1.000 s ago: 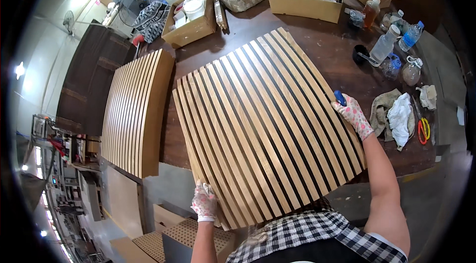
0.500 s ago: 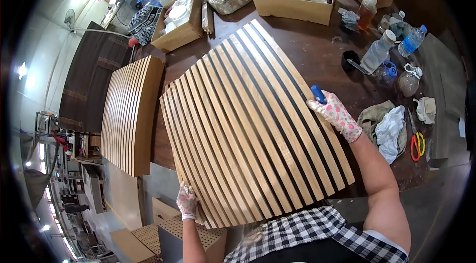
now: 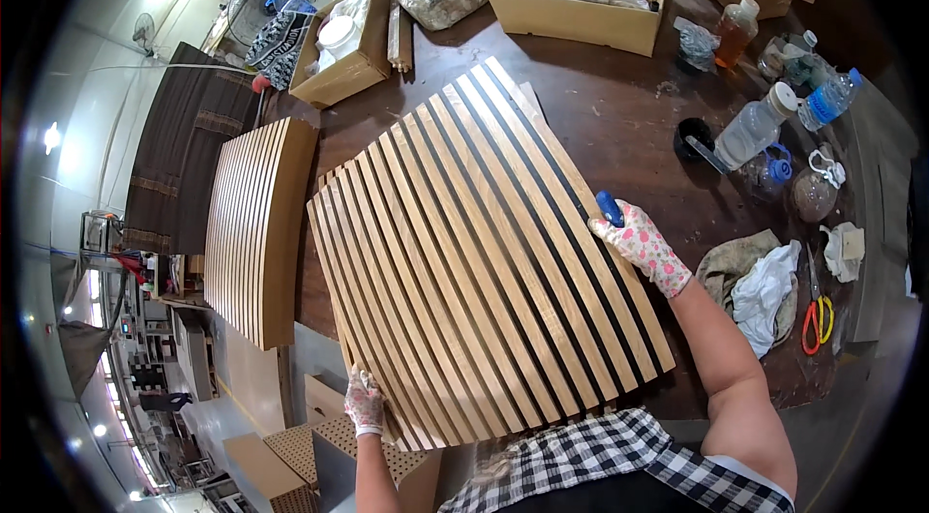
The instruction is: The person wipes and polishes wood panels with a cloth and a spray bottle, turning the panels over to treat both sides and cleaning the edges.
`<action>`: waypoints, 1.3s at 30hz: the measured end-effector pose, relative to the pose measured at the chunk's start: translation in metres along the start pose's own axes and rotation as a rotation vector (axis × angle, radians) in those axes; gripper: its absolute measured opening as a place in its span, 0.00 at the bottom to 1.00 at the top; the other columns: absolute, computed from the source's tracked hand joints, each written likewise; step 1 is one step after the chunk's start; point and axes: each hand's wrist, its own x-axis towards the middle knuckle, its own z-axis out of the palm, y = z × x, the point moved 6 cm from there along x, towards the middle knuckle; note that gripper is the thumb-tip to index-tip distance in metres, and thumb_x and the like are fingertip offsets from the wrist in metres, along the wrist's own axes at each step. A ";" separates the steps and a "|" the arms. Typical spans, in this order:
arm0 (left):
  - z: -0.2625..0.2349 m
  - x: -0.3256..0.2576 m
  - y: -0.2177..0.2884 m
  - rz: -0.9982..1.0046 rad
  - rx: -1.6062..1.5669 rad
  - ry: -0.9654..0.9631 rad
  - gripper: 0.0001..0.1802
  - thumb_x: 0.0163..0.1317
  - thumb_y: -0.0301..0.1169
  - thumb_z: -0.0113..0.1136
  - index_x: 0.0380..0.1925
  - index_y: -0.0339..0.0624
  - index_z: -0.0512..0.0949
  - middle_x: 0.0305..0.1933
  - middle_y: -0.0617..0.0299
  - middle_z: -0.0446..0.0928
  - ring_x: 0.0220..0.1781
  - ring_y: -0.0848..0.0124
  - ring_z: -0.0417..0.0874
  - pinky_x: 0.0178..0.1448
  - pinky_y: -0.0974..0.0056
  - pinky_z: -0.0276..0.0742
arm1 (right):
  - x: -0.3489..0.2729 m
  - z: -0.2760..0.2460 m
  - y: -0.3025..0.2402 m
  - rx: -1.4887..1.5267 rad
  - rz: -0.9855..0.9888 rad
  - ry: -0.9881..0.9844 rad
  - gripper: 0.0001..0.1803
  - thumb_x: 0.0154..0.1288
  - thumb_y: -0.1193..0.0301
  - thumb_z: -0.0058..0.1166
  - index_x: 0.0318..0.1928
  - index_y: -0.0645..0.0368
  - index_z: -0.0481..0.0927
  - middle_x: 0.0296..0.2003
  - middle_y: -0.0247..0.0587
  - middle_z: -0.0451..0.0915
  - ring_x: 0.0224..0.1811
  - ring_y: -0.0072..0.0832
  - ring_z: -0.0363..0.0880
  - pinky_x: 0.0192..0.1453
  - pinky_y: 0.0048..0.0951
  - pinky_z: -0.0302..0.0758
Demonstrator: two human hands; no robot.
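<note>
Bright, even light is falling across the dark table (image 3: 629, 126), with ceiling lamps flaring white along the left rim. Shadows are lying soft and short. Fisheye distortion is bending edges toward a black vignette; the centre is staying sharp.

Slatted wooden panel (image 3: 484, 261), pale strips, lying flat, angled on the table

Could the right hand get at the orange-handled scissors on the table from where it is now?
Probably yes: the right hand rests at the slatted panel's edge, and only low rags lie between it and the scissors.
</note>
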 end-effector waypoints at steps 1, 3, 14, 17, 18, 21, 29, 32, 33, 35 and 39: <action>0.001 -0.001 0.000 -0.032 -0.004 -0.034 0.24 0.59 0.28 0.50 0.58 0.40 0.65 0.42 0.50 0.78 0.41 0.59 0.80 0.43 0.63 0.75 | 0.002 -0.001 0.000 -0.027 0.006 -0.003 0.21 0.57 0.56 0.56 0.37 0.64 0.72 0.32 0.45 0.76 0.37 0.32 0.75 0.43 0.32 0.69; 0.007 0.001 -0.014 0.048 -0.033 0.027 0.25 0.59 0.27 0.50 0.59 0.41 0.64 0.41 0.51 0.78 0.41 0.60 0.80 0.44 0.63 0.75 | 0.005 -0.001 0.002 -0.100 -0.010 0.020 0.23 0.56 0.55 0.55 0.38 0.65 0.72 0.32 0.49 0.76 0.38 0.38 0.75 0.44 0.34 0.69; 0.009 -0.005 -0.003 0.035 -0.004 0.047 0.23 0.60 0.30 0.50 0.57 0.41 0.66 0.50 0.49 0.75 0.49 0.59 0.78 0.51 0.62 0.72 | 0.010 -0.006 0.007 -0.201 -0.010 0.017 0.24 0.56 0.53 0.54 0.32 0.65 0.71 0.26 0.50 0.73 0.31 0.40 0.73 0.38 0.36 0.67; 0.025 0.002 -0.043 -0.077 -0.396 -0.030 0.23 0.62 0.28 0.49 0.58 0.39 0.64 0.50 0.51 0.75 0.48 0.63 0.78 0.49 0.65 0.73 | 0.010 -0.005 0.005 -0.197 -0.018 0.007 0.24 0.56 0.53 0.54 0.32 0.65 0.71 0.25 0.50 0.73 0.31 0.39 0.73 0.38 0.36 0.68; 0.027 0.002 -0.048 -0.129 -0.537 -0.097 0.23 0.62 0.27 0.48 0.59 0.38 0.63 0.50 0.52 0.75 0.47 0.64 0.78 0.48 0.66 0.74 | 0.009 -0.004 0.004 -0.204 -0.015 -0.003 0.24 0.56 0.53 0.54 0.32 0.65 0.71 0.26 0.50 0.73 0.31 0.39 0.73 0.38 0.36 0.68; 0.028 0.004 -0.064 -0.185 -0.975 -0.200 0.27 0.62 0.27 0.51 0.62 0.43 0.61 0.35 0.69 0.73 0.30 0.80 0.73 0.26 0.77 0.70 | 0.010 -0.002 0.003 -0.202 -0.059 0.022 0.24 0.57 0.53 0.54 0.33 0.64 0.71 0.26 0.49 0.74 0.31 0.39 0.74 0.38 0.35 0.68; 0.024 0.004 -0.053 -0.241 -0.910 -0.249 0.30 0.59 0.27 0.55 0.62 0.42 0.59 0.39 0.71 0.74 0.33 0.83 0.74 0.28 0.77 0.69 | 0.009 0.001 0.003 -0.099 -0.031 -0.010 0.19 0.58 0.56 0.55 0.33 0.63 0.75 0.26 0.42 0.77 0.33 0.31 0.76 0.40 0.33 0.70; 0.024 0.008 -0.045 -0.106 -0.700 -0.182 0.27 0.63 0.30 0.53 0.62 0.43 0.60 0.35 0.73 0.74 0.30 0.85 0.73 0.28 0.78 0.67 | 0.011 -0.002 0.007 -0.127 -0.040 -0.008 0.19 0.57 0.56 0.55 0.33 0.61 0.76 0.25 0.41 0.77 0.31 0.30 0.75 0.39 0.33 0.70; 0.027 0.009 -0.053 -0.146 -0.740 -0.189 0.26 0.65 0.32 0.50 0.62 0.44 0.60 0.37 0.72 0.75 0.33 0.84 0.75 0.31 0.78 0.69 | 0.008 -0.002 0.000 -0.195 -0.057 -0.019 0.19 0.57 0.56 0.55 0.33 0.62 0.77 0.25 0.39 0.77 0.30 0.28 0.75 0.38 0.32 0.71; 0.030 0.011 -0.056 -0.138 -0.773 -0.230 0.24 0.66 0.32 0.47 0.62 0.43 0.61 0.39 0.69 0.76 0.36 0.81 0.77 0.34 0.77 0.72 | 0.009 0.001 0.003 -0.099 -0.036 -0.035 0.19 0.57 0.56 0.55 0.34 0.62 0.77 0.25 0.36 0.77 0.30 0.25 0.75 0.37 0.30 0.71; 0.021 0.009 -0.039 -0.113 -0.758 -0.124 0.23 0.65 0.30 0.49 0.60 0.39 0.64 0.36 0.72 0.74 0.31 0.84 0.73 0.30 0.80 0.68 | -0.001 -0.001 -0.011 -0.153 -0.022 -0.012 0.19 0.57 0.55 0.55 0.34 0.60 0.78 0.26 0.34 0.77 0.30 0.23 0.75 0.36 0.27 0.71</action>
